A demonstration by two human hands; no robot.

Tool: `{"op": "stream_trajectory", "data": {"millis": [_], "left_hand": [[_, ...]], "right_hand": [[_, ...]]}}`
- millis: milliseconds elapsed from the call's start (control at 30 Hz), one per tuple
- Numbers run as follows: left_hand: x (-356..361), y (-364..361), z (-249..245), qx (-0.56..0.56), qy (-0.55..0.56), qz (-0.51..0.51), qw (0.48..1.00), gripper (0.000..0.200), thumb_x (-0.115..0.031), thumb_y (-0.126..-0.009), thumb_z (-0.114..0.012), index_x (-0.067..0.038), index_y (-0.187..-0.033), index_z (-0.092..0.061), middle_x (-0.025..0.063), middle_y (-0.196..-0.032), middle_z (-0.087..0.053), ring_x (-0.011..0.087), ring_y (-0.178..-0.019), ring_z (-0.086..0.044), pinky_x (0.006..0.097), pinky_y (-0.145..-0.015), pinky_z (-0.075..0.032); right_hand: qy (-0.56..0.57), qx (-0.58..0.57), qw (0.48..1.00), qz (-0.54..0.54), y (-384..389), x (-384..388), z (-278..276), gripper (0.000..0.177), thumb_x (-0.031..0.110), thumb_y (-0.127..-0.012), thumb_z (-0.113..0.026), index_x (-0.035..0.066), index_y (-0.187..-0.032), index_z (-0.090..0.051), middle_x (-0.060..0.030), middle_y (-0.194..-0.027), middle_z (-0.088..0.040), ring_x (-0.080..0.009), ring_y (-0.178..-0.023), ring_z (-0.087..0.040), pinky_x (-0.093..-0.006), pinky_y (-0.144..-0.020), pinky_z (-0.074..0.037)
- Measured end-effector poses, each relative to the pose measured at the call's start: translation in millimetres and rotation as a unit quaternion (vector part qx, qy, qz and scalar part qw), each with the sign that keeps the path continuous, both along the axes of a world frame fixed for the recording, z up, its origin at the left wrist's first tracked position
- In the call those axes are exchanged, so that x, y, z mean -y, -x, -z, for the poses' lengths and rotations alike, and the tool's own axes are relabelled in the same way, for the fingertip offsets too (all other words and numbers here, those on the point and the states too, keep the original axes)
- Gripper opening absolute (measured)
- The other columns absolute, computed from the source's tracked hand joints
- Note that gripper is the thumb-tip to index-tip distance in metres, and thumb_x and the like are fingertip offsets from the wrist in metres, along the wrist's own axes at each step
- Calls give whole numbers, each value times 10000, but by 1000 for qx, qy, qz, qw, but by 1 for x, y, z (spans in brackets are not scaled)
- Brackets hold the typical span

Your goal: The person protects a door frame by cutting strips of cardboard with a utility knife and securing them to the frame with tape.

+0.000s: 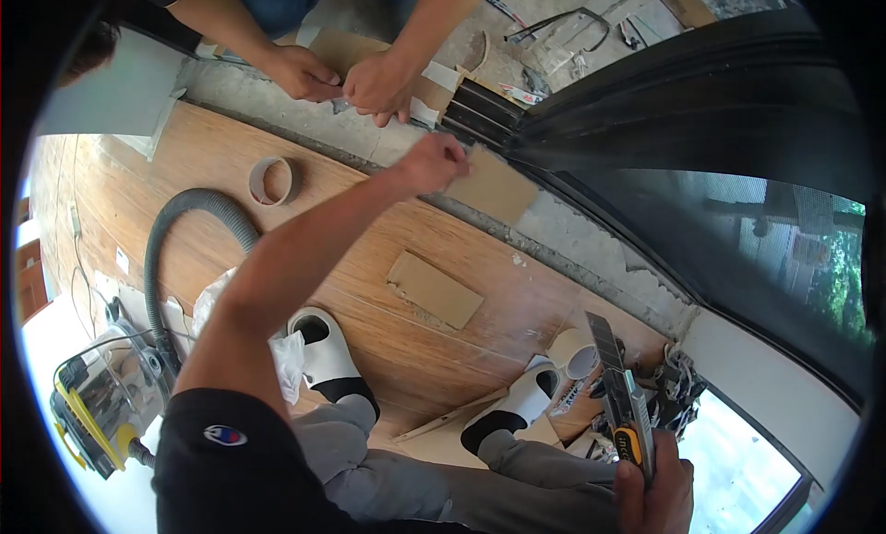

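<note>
My left hand (434,166) is stretched out over the concrete strip, its fingers closed on the near corner of a piece of cardboard (496,187). That piece lies beside the black door frame. Low on the right, my right hand (657,491) grips a utility knife (627,414) with a black and yellow handle, its blade long and pointing up and away. A second cardboard piece (435,289) rests on the wooden floor between my arms. Across the strip, another person's hands (374,86) work close together over cardboard and pale tape on the door track.
A roll of tape (274,180) and a grey vacuum hose (198,202) are on the floor at left, near a yellow and black vacuum (101,400). Another roll (574,353) stands by my foot, near dark debris (680,386). A black door (711,100) bounds the right.
</note>
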State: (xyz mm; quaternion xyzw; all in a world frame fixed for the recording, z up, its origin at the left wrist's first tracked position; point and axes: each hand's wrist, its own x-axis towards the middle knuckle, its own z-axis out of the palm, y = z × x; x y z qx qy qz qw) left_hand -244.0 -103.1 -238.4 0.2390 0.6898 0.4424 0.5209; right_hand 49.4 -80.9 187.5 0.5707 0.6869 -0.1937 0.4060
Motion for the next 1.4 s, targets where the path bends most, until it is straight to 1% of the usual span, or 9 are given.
{"op": "stream_trajectory", "data": {"millis": [100,267,367,567,633,767,833,1067,1400], "left_hand": [[4,28,-46,-120,-163,-24,979,131,-131,-872,-721,-32,-942,-672,43,-814,-682,102,-739,-627,276,-661,-516],[-24,54,-128,-362,-46,7,931,203,-122,-891,-638,-87,-1070,-727,79,-978,-746,195,-879,-707,344,-798,-547],[-46,49,-151,-339,54,73,936,226,-133,-879,-626,-134,-1070,-748,95,-1041,-746,265,-953,-708,383,-874,-535],[-108,60,-40,-352,-17,136,926,340,-76,-852,-653,-65,-1191,-677,148,-1155,-699,326,-1032,-674,396,-902,-532],[-105,54,-23,-564,-209,8,799,535,-134,-828,-709,-36,-1332,-556,208,-1338,-577,378,-1203,-573,421,-1001,-474],[-67,17,-48,-597,-102,5,796,756,-230,-786,-778,-22,-1418,-420,211,-1396,-490,382,-1313,-467,454,-1072,-387],[-49,1,-66,-548,137,63,823,868,-303,-753,-809,-25,-1440,-355,188,-1325,-513,369,-1300,-467,469,-1088,-346],[-51,4,-23,-556,160,119,807,956,-261,-713,-818,-40,-1479,-291,181,-1297,-510,379,-1272,-464,475,-1053,-355],[-51,25,-67,-560,40,204,802,820,-9,-766,-673,-20,-1494,-297,222,-1404,-440,391,-1370,-396,466,-1155,-317]], "right_hand": [[5,-22,1000,14,-5,-2,-1,493,180,-899,-552,153,-1389,-513,-292,-987,-667,-492,-882,-653,-556,-745,-527],[20,-42,999,-23,-13,-3,3,514,129,-887,-540,152,-1399,-511,-285,-912,-681,-467,-805,-672,-532,-670,-535],[15,-80,996,-49,-12,-2,2,501,125,-892,-542,135,-1393,-514,-276,-876,-687,-465,-763,-674,-526,-640,-532],[27,-49,998,-8,-8,4,-4,484,146,-906,-542,112,-1388,-510,-297,-979,-679,-470,-883,-664,-548,-735,-521],[14,-44,999,-30,-10,7,-5,502,167,-905,-557,114,-1401,-500,-303,-1063,-660,-464,-967,-640,-557,-808,-503],[9,-17,1000,-20,-13,6,-8,534,187,-901,-579,117,-1422,-484,-295,-1088,-650,-460,-982,-622,-559,-820,-491],[5,-53,998,-26,-19,5,-7,552,177,-891,-597,132,-1429,-480,-286,-1052,-651,-462,-954,-622,-556,-804,-490],[59,-23,998,-1,-3,1,-7,542,143,-864,-618,118,-1395,-514,-288,-1010,-653,-458,-938,-621,-547,-804,-489],[14,-106,993,-46,-20,3,-2,478,87,-847,-562,74,-1325,-554,-288,-945,-659,-483,-835,-626,-552,-740,-484]]}}
